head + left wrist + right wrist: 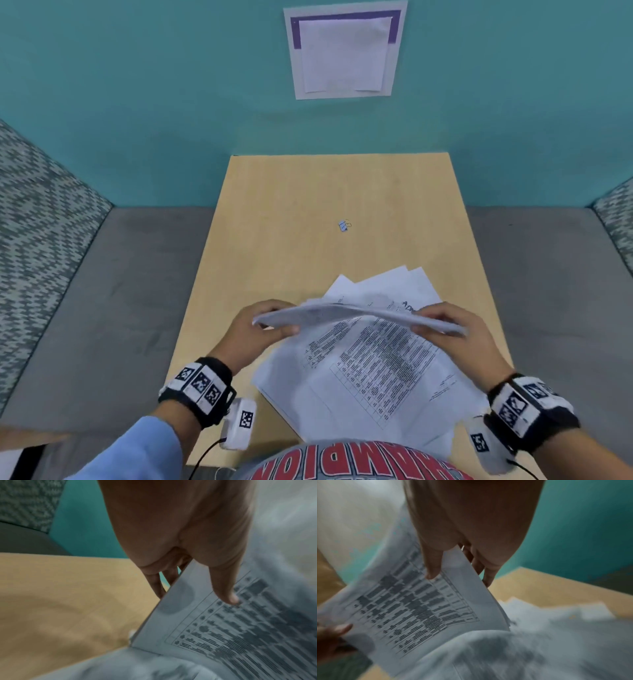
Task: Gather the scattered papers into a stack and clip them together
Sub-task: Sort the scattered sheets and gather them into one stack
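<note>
Overhead first: left hand (260, 325) and right hand (448, 325) each pinch one end of a lifted bundle of white printed sheets (359, 313), long axis running left-right, sagging in the middle, above the loose white papers (370, 373) still fanned on the light wooden table (308, 205). Small blue binder clip (344, 226) lies farther out, just right of centre, likely nearer the right hand.

Left wrist: thumb on top, fingers (155, 585) under the sheet edge, blurred.

Right wrist: same thumb-over, fingers-under pinch; the bundle looks several sheets thick.
</note>
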A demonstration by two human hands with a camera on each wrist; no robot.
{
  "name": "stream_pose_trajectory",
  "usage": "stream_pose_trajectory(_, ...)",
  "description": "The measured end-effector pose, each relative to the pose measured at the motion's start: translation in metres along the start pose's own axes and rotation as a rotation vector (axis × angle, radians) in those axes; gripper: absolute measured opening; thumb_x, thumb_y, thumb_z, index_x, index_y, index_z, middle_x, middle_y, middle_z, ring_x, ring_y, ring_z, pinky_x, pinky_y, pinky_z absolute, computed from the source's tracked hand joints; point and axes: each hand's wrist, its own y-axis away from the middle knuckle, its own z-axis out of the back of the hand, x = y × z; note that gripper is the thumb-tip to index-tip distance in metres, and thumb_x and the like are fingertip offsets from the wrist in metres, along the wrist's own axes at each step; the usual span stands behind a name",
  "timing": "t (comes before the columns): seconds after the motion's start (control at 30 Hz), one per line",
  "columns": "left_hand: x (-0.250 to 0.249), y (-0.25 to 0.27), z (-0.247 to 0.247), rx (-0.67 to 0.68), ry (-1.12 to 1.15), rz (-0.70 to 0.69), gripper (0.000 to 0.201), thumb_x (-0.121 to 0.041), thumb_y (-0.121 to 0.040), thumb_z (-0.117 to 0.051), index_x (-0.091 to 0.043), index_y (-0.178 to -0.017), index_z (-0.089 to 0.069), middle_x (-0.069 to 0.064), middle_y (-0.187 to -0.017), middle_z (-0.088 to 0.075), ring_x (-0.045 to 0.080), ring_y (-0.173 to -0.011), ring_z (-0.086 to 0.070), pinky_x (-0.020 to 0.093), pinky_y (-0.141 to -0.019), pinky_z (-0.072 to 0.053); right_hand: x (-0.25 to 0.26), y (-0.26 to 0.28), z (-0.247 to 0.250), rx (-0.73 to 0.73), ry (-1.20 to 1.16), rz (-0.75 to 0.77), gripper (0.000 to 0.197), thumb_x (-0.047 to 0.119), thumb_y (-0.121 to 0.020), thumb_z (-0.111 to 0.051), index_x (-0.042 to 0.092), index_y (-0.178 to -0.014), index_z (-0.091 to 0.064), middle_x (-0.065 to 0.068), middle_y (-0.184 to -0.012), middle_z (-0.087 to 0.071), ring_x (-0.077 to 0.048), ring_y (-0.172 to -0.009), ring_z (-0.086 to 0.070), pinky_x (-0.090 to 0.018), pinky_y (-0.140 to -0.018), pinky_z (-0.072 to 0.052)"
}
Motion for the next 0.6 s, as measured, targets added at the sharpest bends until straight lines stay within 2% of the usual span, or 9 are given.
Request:
stream_pose_trajectory(0.07, 0.034, -0.005, -0.005, 0.103, -0.152, 0.016, 0.029, -0.007, -0.090, -0.083, -0.036, -0.098, -0.083, -0.010, -0.101, -0.082, 0.006, -0.092, -0.075, 0.037, -0.084, -0.058, -0.034, -0.003, -0.004, 0.066, 0.117, -0.075, 0.037, -0.011, -0.082, -0.080, 0.025, -0.089, -0.083, 0.002, -0.095, -0.080, -0.026, -0.094, -0.076, -0.034, -0.084, -0.063)
stream_pose_trajectory(0.17, 0.059, -0.015, -0.004, 0.088, -0.312, -0.051, 0.053, 0.004, -0.083, -0.074, -0.046, -0.099, -0.082, -0.018, -0.105, -0.082, 0.001, -0.099, -0.075, 0.034, -0.088, -0.060, -0.046, -0.012, 0.000, 0.056, 0.308, -0.041, 0.059, -0.018, -0.081, -0.073, 0.039, -0.092, -0.079, 0.016, -0.099, -0.079, -0.008, -0.096, -0.075, -0.026, -0.085, -0.060)
stream_pose_trajectory(0.23, 0.049, -0.016, 0.000, 0.016, -0.306, -0.070, 0.051, 0.006, -0.083, -0.073, -0.042, -0.099, -0.082, -0.017, -0.103, -0.082, 0.004, -0.099, -0.076, 0.033, -0.086, -0.061, -0.032, -0.016, 0.008, 0.039, 0.317, -0.042, 0.052, -0.012, -0.084, -0.073, 0.039, -0.090, -0.079, 0.018, -0.097, -0.078, -0.004, -0.092, -0.073, -0.017, -0.077, -0.057)
stream_pose_trajectory(0.3, 0.021, -0.015, 0.004, -0.042, -0.283, -0.088, 0.031, -0.007, -0.094, -0.076, -0.038, -0.094, -0.082, -0.017, -0.096, -0.082, 0.003, -0.093, -0.075, 0.023, -0.076, -0.057, -0.007, -0.018, 0.016, -0.038, 0.327, -0.008, 0.032, 0.005, -0.087, -0.080, 0.037, -0.085, -0.078, 0.019, -0.094, -0.078, 0.000, -0.092, -0.070, -0.009, -0.072, -0.050)
stream_pose_trajectory(0.4, -0.029, -0.006, 0.013, -0.050, -0.398, -0.282, 0.026, -0.026, -0.098, -0.075, -0.044, -0.080, -0.072, -0.017, -0.079, -0.071, 0.004, -0.079, -0.067, 0.022, -0.066, -0.047, 0.030, -0.019, 0.020, -0.168, 0.537, 0.192, 0.023, 0.022, -0.082, -0.088, 0.038, -0.093, -0.074, 0.022, -0.102, -0.076, 0.003, -0.098, -0.066, -0.014, -0.084, -0.050)
stream_pose_trajectory(0.47, -0.063, 0.002, 0.015, -0.004, -0.526, -0.436, 0.027, -0.026, -0.097, -0.073, -0.043, -0.077, -0.067, -0.019, -0.075, -0.064, 0.003, -0.074, -0.063, 0.029, -0.067, -0.049, 0.051, -0.020, 0.002, -0.086, 0.668, 0.367, 0.037, 0.032, -0.079, -0.090, 0.034, -0.111, -0.074, 0.021, -0.115, -0.072, 0.001, -0.110, -0.061, -0.035, -0.103, -0.047)
stream_pose_trajectory(0.5, -0.081, 0.005, 0.014, 0.025, -0.584, -0.485, 0.019, -0.027, -0.096, -0.071, -0.039, -0.082, -0.071, -0.021, -0.080, -0.065, 0.003, -0.076, -0.064, 0.030, -0.068, -0.051, 0.062, -0.021, -0.011, -0.005, 0.679, 0.410, 0.048, 0.036, -0.078, -0.090, 0.033, -0.122, -0.071, 0.022, -0.122, -0.067, 0.004, -0.116, -0.055, -0.036, -0.108, -0.040)
stream_pose_trajectory(0.57, -0.110, 0.010, 0.006, 0.054, -0.746, -0.580, 0.010, -0.032, -0.096, -0.065, -0.034, -0.096, -0.075, -0.018, -0.090, -0.070, 0.008, -0.081, -0.068, 0.032, -0.067, -0.054, 0.082, -0.025, -0.039, 0.143, 0.605, 0.433, 0.053, 0.036, -0.081, -0.088, 0.038, -0.130, -0.066, 0.025, -0.126, -0.064, 0.011, -0.117, -0.051, -0.026, -0.105, -0.036)
stream_pose_trajectory(0.6, -0.123, 0.012, 0.000, 0.059, -0.846, -0.620, 0.014, -0.035, -0.096, -0.060, -0.034, -0.100, -0.074, -0.015, -0.094, -0.071, 0.012, -0.083, -0.070, 0.034, -0.065, -0.055, 0.089, -0.027, -0.050, 0.200, 0.518, 0.409, 0.043, 0.032, -0.085, -0.085, 0.045, -0.123, -0.068, 0.024, -0.120, -0.071, 0.009, -0.108, -0.059, -0.022, -0.096, -0.042)
